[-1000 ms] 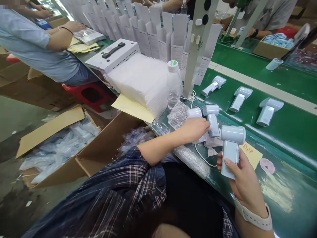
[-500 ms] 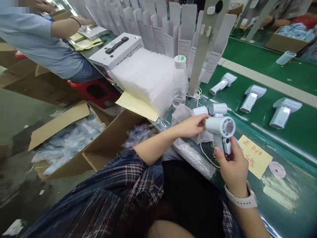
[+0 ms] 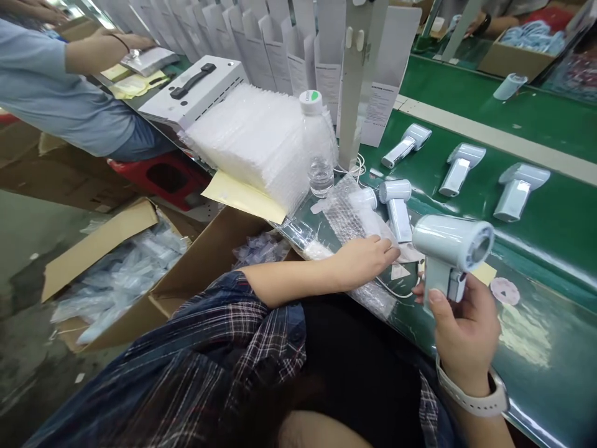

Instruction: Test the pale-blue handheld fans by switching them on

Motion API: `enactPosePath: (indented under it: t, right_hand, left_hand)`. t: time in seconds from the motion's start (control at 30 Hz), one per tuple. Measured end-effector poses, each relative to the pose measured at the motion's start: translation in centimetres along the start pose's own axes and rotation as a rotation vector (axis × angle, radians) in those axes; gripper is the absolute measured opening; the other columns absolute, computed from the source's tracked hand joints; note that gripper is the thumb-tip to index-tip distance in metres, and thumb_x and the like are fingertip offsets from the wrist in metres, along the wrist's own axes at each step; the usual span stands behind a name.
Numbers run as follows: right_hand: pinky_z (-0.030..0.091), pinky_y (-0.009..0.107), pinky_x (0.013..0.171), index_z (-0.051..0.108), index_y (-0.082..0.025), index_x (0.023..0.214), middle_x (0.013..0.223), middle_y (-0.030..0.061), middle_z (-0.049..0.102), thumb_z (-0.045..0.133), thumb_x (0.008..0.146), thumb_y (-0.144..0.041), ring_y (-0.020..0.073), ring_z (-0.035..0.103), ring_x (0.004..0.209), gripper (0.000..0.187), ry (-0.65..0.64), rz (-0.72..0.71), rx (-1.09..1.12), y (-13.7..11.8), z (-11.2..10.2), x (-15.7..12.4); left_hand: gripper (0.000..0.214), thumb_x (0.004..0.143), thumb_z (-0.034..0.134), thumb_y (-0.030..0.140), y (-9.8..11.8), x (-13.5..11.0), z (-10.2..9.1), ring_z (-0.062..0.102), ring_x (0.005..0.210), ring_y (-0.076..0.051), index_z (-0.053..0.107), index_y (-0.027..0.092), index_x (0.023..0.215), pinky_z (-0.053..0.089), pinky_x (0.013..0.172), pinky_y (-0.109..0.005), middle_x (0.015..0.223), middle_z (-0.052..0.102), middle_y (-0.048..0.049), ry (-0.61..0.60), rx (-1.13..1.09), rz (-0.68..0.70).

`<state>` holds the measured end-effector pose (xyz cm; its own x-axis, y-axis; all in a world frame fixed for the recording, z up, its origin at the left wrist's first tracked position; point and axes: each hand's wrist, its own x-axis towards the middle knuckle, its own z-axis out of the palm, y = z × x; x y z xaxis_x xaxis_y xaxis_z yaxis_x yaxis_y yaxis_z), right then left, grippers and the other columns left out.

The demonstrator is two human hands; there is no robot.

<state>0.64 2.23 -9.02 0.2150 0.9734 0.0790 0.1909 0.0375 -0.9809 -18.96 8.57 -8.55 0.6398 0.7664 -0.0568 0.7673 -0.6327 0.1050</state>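
My right hand (image 3: pixel 461 330) grips the handle of a pale blue handheld device (image 3: pixel 450 246) and holds it upright above the green table edge, its round barrel pointing right. My left hand (image 3: pixel 364 258) lies low at the table edge with fingers curled together on a bubble-wrap bag (image 3: pixel 347 214), beside a white cable. Just beyond its fingertips a second device (image 3: pixel 396 208) lies flat, and a third one (image 3: pixel 366 202) sits partly inside the bubble wrap.
Three more devices (image 3: pixel 459 168) lie on the green conveyor (image 3: pixel 550 230). A water bottle (image 3: pixel 318 146), a stack of bubble bags (image 3: pixel 252 140) and a white post (image 3: pixel 354 81) stand behind. Open cardboard boxes (image 3: pixel 140 274) sit left below. A co-worker's arm (image 3: pixel 93 53) rests at far left.
My right hand has lifted the device and turned its barrel from facing me to pointing right. My left hand let go of the barrel and dropped onto the bubble wrap.
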Motion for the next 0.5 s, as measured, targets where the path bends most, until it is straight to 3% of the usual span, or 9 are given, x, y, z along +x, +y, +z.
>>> enactPosePath:
  t: [0.23, 0.4, 0.5]
  right_hand:
    - [0.059, 0.038, 0.063, 0.071, -0.020, 0.117, 0.097, 0.0092, 0.079, 0.082, 0.087, -0.050, 0.0225, 0.072, 0.071, 0.044, -0.045, 0.068, 0.070, 0.9, -0.5, 0.7]
    - [0.057, 0.038, 0.063, 0.071, -0.017, 0.117, 0.086, 0.0088, 0.077, 0.081, 0.086, -0.056, 0.0236, 0.071, 0.068, 0.051, -0.073, 0.065, -0.023, 1.1, -0.2, 0.5]
    - [0.058, 0.041, 0.066, 0.068, -0.017, 0.129, 0.089, 0.0097, 0.077, 0.076, 0.088, -0.061, 0.0262, 0.072, 0.072, 0.060, -0.106, 0.016, -0.054, 1.5, 0.5, 0.6]
  left_hand:
    - [0.025, 0.107, 0.043, 0.013, -1.6, -0.4, 0.0, 0.068, 0.097, -0.023, 0.065, 0.015, 0.118, 0.049, 0.074, -0.035, 0.105, 0.071, -0.0097, 0.055, 0.006, -0.011]
    - [0.030, 0.111, 0.047, 0.032, -3.8, 0.4, -0.5, 0.069, 0.098, -0.022, 0.072, 0.016, 0.110, 0.051, 0.082, -0.032, 0.106, 0.072, -0.0099, 0.289, -0.255, -0.162]
    - [0.025, 0.105, 0.055, 0.032, -4.5, 1.4, 0.4, 0.069, 0.099, -0.024, 0.074, 0.017, 0.100, 0.051, 0.085, -0.033, 0.103, 0.074, -0.0097, 0.286, -0.530, -0.196]
